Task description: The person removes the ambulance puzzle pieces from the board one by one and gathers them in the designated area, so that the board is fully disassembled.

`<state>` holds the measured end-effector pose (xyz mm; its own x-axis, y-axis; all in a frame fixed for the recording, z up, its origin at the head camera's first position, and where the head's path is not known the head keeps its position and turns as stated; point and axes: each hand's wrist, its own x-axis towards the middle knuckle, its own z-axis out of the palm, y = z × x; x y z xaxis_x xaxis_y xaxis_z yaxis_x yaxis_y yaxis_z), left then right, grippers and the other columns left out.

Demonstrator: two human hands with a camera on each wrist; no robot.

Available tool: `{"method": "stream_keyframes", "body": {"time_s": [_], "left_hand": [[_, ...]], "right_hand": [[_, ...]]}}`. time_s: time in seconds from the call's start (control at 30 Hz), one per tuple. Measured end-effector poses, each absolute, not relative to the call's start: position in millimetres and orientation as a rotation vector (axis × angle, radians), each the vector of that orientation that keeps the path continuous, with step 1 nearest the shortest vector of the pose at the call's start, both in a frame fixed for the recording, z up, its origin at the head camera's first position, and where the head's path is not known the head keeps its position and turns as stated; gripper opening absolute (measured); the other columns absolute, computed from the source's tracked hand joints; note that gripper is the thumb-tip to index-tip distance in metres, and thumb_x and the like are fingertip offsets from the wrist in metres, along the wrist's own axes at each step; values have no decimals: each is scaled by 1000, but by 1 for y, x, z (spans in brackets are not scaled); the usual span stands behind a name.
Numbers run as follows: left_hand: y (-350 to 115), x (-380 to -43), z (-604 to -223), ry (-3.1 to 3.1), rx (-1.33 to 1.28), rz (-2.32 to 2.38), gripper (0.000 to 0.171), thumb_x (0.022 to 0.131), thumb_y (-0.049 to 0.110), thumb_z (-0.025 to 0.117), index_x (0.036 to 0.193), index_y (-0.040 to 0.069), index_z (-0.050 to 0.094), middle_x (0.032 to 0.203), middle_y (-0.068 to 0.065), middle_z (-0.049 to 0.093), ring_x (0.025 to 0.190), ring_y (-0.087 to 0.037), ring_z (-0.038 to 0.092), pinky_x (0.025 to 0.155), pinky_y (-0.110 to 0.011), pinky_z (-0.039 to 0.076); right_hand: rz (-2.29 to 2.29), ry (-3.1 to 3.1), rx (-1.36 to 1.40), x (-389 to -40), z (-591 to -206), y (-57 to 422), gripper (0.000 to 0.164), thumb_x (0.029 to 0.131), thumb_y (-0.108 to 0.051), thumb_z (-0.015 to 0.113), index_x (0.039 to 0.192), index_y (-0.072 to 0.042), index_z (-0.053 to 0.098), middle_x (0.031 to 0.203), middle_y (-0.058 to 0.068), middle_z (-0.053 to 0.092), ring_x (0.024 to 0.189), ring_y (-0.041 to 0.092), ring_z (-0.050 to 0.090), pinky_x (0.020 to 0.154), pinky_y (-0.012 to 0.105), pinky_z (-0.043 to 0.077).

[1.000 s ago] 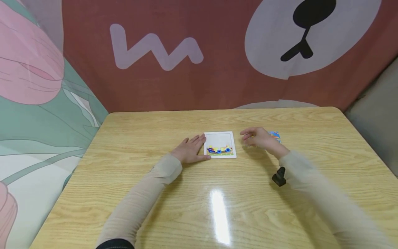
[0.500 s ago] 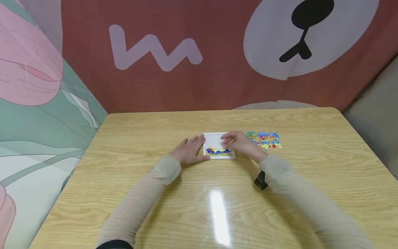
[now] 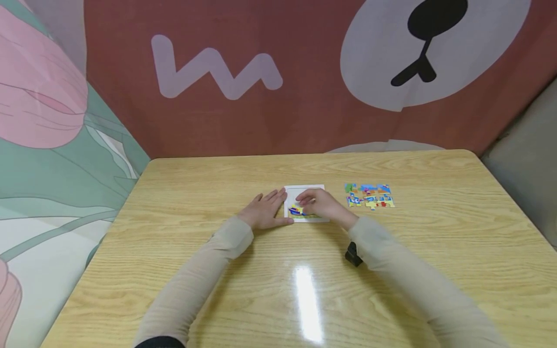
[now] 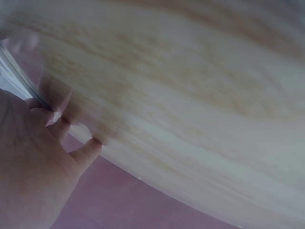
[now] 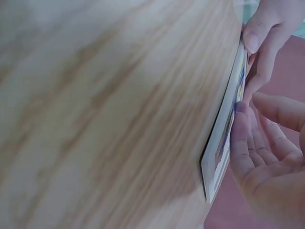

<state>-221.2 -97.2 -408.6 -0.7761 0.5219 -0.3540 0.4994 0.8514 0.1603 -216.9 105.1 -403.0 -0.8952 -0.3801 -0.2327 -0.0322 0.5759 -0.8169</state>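
Observation:
A small white puzzle tray (image 3: 298,191) lies on the wooden table, with a colourful strip of picture puzzle (image 3: 296,210) along its near edge. My left hand (image 3: 264,210) lies spread beside the tray, its thumb and fingertips on the tray's left side. My right hand (image 3: 321,203) is over the right part of the strip and hides much of it. In the right wrist view, one digit of the right hand (image 5: 267,152) touches the picture and another stands apart above it. No piece shows between them.
Several colourful puzzle pieces (image 3: 370,197) lie in two rows on the table (image 3: 209,304), right of the tray. A printed wall panel (image 3: 217,125) stands behind the table's far edge. A grey surface (image 3: 526,145) borders the right side.
My right hand has moved left from in front of the loose pieces to above the tray's picture strip, uncovering those pieces. The left hand has stayed at the tray's left side.

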Motion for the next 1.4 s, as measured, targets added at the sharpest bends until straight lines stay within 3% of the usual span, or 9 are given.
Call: {"method": "stream_keyframes", "body": {"time_s": [0.37,1.17,1.4], "left_hand": [[-97,-220,-408,2640,771,77,86,93,65,40,155,13,10,163,1,3,151,-20,9,122,-51,13],[-98,-222,-410,2644,782,52,86,93,65,38,155,14,9,163,2,3,151,-19,8,122,-50,13],[-98,-221,-409,2641,781,58,86,93,65,38,155,14,10,163,1,3,151,-19,9,122,-51,14]], "right_hand": [[-1151,2448,-400,-221,-404,97,41,79,5,63,119,3,61,118,21,64,110,32,60,97,41,49],[-948,2504,-500,-219,-399,90,48,81,7,63,129,3,56,114,20,61,105,28,57,96,40,49],[-982,2502,-528,-219,-401,91,46,78,9,64,123,4,59,102,14,59,87,19,53,81,30,48]]}}
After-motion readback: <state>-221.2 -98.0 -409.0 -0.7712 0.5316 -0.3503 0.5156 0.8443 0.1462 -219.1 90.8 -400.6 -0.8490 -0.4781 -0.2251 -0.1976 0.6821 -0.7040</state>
